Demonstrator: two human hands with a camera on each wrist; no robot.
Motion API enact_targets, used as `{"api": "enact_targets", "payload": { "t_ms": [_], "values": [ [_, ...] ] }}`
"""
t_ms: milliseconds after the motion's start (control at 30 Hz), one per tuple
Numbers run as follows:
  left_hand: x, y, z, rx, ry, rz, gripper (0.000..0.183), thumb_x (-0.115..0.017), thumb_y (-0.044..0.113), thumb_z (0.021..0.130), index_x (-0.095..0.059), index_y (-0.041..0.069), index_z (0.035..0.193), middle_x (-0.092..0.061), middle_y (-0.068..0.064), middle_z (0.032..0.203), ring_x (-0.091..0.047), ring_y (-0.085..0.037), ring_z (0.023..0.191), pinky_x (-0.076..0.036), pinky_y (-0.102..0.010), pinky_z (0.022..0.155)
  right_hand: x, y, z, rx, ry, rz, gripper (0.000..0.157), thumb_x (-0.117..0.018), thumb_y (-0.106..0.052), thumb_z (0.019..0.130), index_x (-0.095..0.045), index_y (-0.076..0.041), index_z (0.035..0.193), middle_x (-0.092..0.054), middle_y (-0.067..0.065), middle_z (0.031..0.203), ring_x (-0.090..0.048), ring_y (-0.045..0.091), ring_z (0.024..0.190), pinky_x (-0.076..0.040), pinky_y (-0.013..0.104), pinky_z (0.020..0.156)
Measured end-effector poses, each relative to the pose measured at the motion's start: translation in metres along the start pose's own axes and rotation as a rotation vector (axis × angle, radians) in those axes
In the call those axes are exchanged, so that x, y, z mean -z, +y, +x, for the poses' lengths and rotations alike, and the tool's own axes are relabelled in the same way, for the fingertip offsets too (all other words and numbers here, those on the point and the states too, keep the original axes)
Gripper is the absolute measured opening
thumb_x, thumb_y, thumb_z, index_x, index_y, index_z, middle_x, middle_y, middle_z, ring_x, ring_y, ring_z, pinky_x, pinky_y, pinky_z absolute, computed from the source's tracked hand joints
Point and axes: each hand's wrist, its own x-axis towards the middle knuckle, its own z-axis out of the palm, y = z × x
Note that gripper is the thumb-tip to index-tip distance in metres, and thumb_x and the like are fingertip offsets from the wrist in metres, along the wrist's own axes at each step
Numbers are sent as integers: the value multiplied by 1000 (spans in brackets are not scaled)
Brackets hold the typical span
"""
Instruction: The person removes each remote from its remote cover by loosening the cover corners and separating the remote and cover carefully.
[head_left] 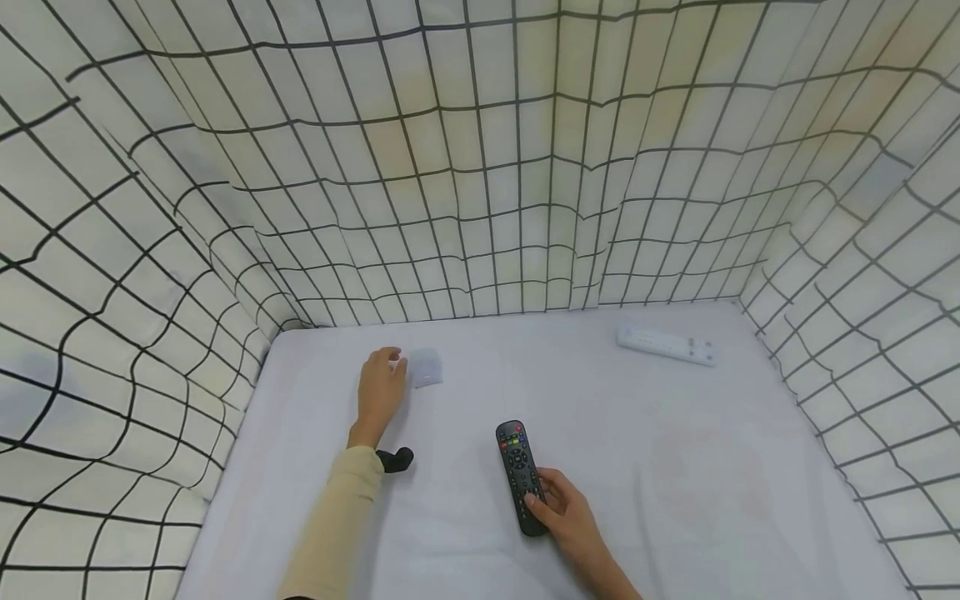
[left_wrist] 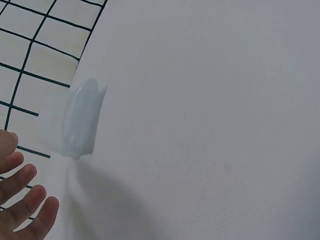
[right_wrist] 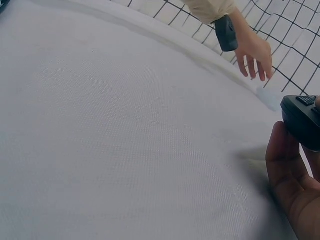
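In the head view my right hand (head_left: 573, 521) grips a black remote control (head_left: 517, 471) by its lower half, thumb over the buttons and fingers along the side. The right wrist view shows the end of this black remote (right_wrist: 300, 120) held above the white surface. My left hand (head_left: 381, 387) reaches over the far left part of the table, fingers loosely bent and holding nothing. Just beside its fingertips lies a small translucent, bluish plastic packet (head_left: 427, 367). In the left wrist view the packet (left_wrist: 82, 120) looks crinkled and stands apart from the fingers (left_wrist: 45, 215).
A white remote control (head_left: 665, 345) lies at the back right of the white-covered table (head_left: 720, 467). White walls with a black grid pattern (head_left: 495, 183) enclose the table at the back and both sides. A black wrist camera (head_left: 395, 460) sticks out from the left wrist.
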Motion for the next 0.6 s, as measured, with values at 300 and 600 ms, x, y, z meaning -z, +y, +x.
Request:
{"api": "enact_targets", "payload": {
  "t_ms": [300,600],
  "values": [
    [-1,8,-28,17,92,-90,34,-54,25,109,-63,3,133,-64,-19,131,-55,-36,118,-46,-52,100,-7,-4,3,-10,16,9,66,-74,-35,98,-48,0,148,-61,21,142,-63,31,132,-57,33,103],
    [-3,23,-67,46,104,-219,30,-58,27,107,-68,9,129,-69,-14,128,-60,-31,115,-49,-45,93,-11,-8,7,33,50,24,66,-73,-35,98,-48,0,148,-60,22,144,-61,31,135,-55,22,99]
  ]
}}
